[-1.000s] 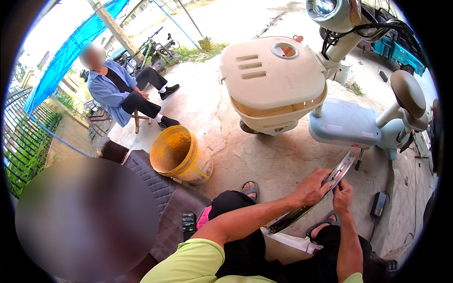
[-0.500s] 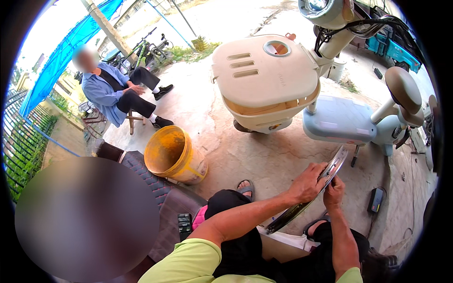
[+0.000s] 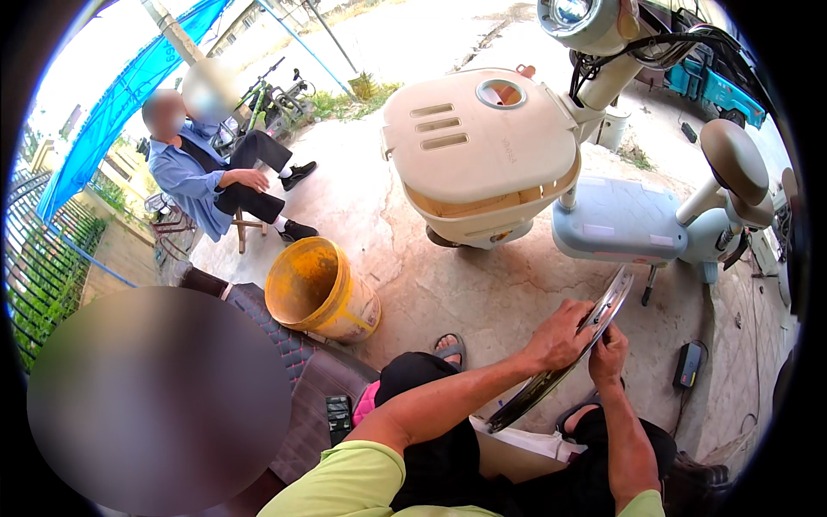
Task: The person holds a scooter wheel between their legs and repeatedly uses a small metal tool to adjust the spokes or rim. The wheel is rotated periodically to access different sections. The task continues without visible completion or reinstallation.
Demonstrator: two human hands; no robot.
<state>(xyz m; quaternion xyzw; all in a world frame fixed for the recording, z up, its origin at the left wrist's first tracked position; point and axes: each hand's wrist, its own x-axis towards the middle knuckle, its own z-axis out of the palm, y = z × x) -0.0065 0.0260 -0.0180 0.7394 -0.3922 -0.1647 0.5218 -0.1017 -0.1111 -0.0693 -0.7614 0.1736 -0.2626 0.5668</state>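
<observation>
A silver wheel rim (image 3: 613,297), seen almost edge-on, slants in front of my knees, its lower end dark. My left hand (image 3: 558,336) is closed around its left side, fingers curled over the edge. On the opposite side my right hand (image 3: 608,355) grips the same rim near its upper part. The fingertips of both hands are partly hidden by the rim. Below it lies a white cloth or sheet (image 3: 547,438) between my legs.
A yellow bucket (image 3: 357,306) stands left of my knee, beside a dark quilted seat (image 3: 327,379). Ahead is a cream scooter basket (image 3: 482,138); a grey-blue scooter (image 3: 616,220) stands at right. A black charger (image 3: 687,365) lies on the ground. A person (image 3: 185,177) sits at far left.
My hands and the rim have barely moved. The seated person has raised one arm toward the head, while the other hand rests on the leg.
</observation>
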